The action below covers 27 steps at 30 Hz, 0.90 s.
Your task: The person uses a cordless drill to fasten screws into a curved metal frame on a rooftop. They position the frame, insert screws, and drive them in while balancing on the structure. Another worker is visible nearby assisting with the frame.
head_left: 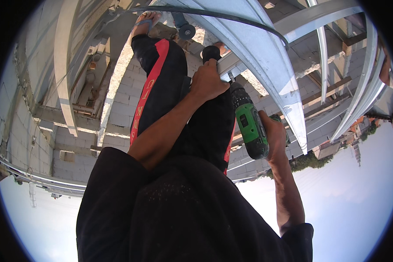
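My right hand point(273, 133) is wrapped round the grip of a green and black cordless drill point(250, 126). The drill is tilted, its chuck up toward the metalwork, and the bit tip meets or nearly meets a narrow metal profile point(232, 70). Just left of the bit, my left hand point(208, 81) is closed with bent fingers against the end of that profile; its fingertips are partly hidden. Beyond both hands a broad, shiny galvanized metal beam point(266, 56) slants from the top down to the right.
A blue angle grinder point(181, 25) with a dark disc lies near my sandalled foot point(147, 19). A black cable point(214, 14) curves across the beam. More metal profiles point(323, 56) stand at the right. Far below are block walls point(126, 100) and open gaps between beams; a wooden-looking post point(65, 65) rises at the left.
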Each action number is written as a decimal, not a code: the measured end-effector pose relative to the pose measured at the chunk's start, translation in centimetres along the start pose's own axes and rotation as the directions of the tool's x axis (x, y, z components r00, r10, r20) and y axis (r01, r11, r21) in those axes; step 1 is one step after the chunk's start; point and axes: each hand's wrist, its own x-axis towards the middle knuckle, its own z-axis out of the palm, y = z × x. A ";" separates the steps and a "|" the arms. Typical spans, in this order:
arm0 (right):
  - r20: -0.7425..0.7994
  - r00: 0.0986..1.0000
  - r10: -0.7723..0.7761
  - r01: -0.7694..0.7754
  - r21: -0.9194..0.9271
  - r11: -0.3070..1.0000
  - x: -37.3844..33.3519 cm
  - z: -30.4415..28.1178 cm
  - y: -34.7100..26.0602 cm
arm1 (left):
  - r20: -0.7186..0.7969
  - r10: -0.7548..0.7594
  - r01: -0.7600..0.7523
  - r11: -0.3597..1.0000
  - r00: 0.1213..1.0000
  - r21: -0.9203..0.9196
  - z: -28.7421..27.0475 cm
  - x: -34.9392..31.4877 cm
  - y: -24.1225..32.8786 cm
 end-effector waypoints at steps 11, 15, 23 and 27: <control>-0.171 0.966 0.191 -0.097 0.444 0.891 -13.1 -1.1 -0.3 | 0.044 0.013 -0.011 0.999 0.999 -0.051 0.2 -3.0 0.8; -0.159 0.877 0.453 -0.333 0.480 0.812 -18.9 2.6 1.1 | 0.157 -0.053 0.077 0.985 0.986 -0.154 -2.1 -2.9 1.9; -0.624 0.734 0.266 0.220 0.590 0.777 -16.8 10.6 3.1 | 0.070 -0.040 0.032 0.992 0.997 0.119 -14.8 -8.6 3.2; -0.561 0.780 0.278 0.147 0.596 0.789 -16.0 9.6 4.0 | -0.271 0.016 0.013 0.994 0.963 0.105 -19.7 -9.9 3.2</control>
